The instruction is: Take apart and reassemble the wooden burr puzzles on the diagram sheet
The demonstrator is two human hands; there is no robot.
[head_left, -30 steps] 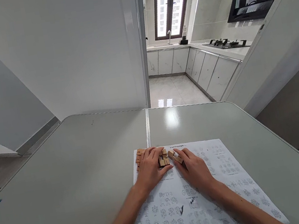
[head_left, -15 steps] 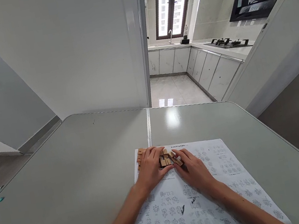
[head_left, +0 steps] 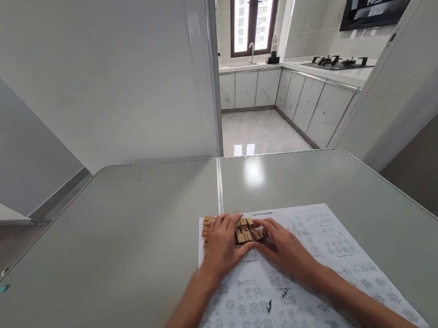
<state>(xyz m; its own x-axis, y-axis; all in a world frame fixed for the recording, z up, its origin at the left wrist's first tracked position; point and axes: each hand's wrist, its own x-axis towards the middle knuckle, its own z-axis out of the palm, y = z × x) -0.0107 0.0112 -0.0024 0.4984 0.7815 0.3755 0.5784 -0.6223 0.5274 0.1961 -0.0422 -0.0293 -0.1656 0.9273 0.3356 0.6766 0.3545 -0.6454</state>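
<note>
Several small wooden puzzle blocks lie clustered at the far end of a printed sheet of diagrams on the grey table. My left hand rests over the left part of the cluster, fingers curled on the blocks. My right hand pinches a wooden block and holds it against the right side of the cluster. One more wooden piece peeks out beyond my left fingers.
A small teal object lies near the table's left edge. A seam runs down the table's middle. Behind the table stand a white wall panel and a doorway to a kitchen with cabinets.
My right hand slid left with its block until it met the cluster under my left hand. The gap between the two groups of blocks has closed.
</note>
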